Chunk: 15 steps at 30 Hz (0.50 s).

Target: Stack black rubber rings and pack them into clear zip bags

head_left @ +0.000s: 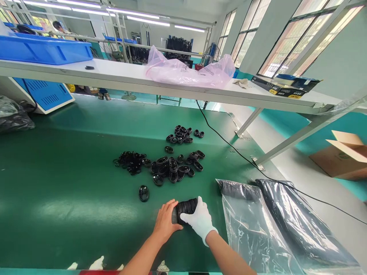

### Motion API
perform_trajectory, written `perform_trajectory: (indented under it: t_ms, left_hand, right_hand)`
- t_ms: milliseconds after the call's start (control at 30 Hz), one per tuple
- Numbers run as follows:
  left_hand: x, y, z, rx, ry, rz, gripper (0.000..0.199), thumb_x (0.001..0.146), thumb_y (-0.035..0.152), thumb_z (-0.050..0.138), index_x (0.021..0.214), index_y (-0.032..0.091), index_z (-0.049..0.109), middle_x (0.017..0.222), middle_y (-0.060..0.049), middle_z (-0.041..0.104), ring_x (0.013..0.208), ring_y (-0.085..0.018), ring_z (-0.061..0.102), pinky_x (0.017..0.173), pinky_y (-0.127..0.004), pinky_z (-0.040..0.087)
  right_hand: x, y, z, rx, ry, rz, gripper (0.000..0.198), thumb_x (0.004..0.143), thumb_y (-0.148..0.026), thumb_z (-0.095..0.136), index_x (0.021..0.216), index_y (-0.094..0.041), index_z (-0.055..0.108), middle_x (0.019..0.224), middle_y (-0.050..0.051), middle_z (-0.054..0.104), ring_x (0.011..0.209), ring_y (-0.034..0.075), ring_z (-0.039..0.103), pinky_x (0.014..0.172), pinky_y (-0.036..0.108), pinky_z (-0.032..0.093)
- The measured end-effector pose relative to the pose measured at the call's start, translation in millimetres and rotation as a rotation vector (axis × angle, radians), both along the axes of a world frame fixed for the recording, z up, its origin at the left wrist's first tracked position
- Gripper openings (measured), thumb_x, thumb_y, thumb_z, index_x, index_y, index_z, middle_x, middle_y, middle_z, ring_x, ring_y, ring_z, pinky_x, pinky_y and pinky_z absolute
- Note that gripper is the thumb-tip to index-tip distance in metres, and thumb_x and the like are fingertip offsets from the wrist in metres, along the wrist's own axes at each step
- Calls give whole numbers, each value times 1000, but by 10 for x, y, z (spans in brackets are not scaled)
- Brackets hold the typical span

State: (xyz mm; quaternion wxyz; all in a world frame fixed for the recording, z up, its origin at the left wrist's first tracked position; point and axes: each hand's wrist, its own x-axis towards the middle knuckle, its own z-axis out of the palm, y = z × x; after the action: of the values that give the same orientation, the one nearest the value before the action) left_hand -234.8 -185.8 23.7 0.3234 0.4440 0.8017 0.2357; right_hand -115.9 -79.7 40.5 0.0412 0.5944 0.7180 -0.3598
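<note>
A row of thin black oval pieces (187,206), stacked face to face, lies on the green table between my hands. Bare, my left hand (165,221) presses on the row's left end with fingers and thumb curved round it. On the right end is my right hand (200,218) in a white glove, its thumb along the near side and fingers at the far side. One glossy black oval part (143,193) lies alone to the left. Beyond my hands sits a loose heap of black oval parts (172,166), with a pile of small black rings (130,162) beside it.
Clear plastic bags (243,214) with black pieces lie at the right, near another filled bag (301,217). A black cable (229,143) crosses the table's right side. Overhead runs a white shelf (120,78) bearing a blue bin (46,49) and a pink bag (189,72).
</note>
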Motion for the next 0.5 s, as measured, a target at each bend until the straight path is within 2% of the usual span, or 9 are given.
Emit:
perform_trajectory:
  t_ms: [67, 167, 267, 333, 367, 433, 500]
  left_hand:
    - [-13, -9, -5, 9, -12, 7, 75, 55, 21, 70, 124, 27, 42, 137, -3, 38, 125, -23, 35, 104, -40, 26]
    - [-28, -14, 8, 26, -22, 12, 73, 55, 21, 69, 123, 27, 42, 136, -2, 39, 124, -24, 35, 103, -40, 28]
    - [2, -11, 8, 25, -15, 12, 72, 56, 22, 69, 123, 27, 43, 136, -2, 39, 124, -24, 35, 103, -40, 27]
    - [64, -9, -13, 3, 6, 35, 71, 56, 23, 69, 122, 26, 43, 137, -2, 39, 124, -24, 36, 102, -42, 27]
    - [104, -9, -30, -5, 21, 54, 70, 57, 24, 68, 122, 27, 43, 137, -2, 38, 123, -24, 36, 102, -42, 27]
    - [185, -13, -73, -6, 49, 88, 68, 59, 24, 66, 122, 27, 42, 137, -1, 38, 123, -24, 36, 100, -42, 28]
    - [244, -19, -112, 2, 64, 102, 67, 60, 23, 64, 123, 28, 40, 137, -1, 38, 123, -24, 36, 98, -41, 29]
  right_hand:
    - [94, 91, -24, -118, 110, -56, 92, 63, -50, 57, 136, -6, 22, 130, 18, 41, 118, 27, 43, 94, 36, 37]
    - [250, 252, -34, -278, 335, -127, 59, 82, -46, 32, 129, -10, 37, 129, 12, 47, 117, 19, 46, 92, 30, 40]
    - [293, 285, -10, -258, 401, -81, 49, 84, -38, 27, 121, -13, 46, 129, 7, 48, 118, 14, 45, 97, 26, 35]
    - [237, 199, 12, -221, 347, -70, 56, 81, -43, 34, 126, -11, 41, 131, 10, 46, 120, 17, 43, 100, 28, 32]
    - [192, 131, 21, -187, 287, -75, 66, 77, -47, 41, 130, -9, 35, 132, 12, 44, 121, 20, 41, 100, 31, 31]
    - [94, -28, 29, -69, 139, -75, 91, 64, -49, 56, 137, -7, 21, 134, 17, 39, 123, 28, 37, 100, 38, 31]
    - [14, -173, 20, 84, 17, -35, 105, 54, -43, 64, 139, -8, 12, 134, 18, 35, 123, 33, 34, 98, 42, 31]
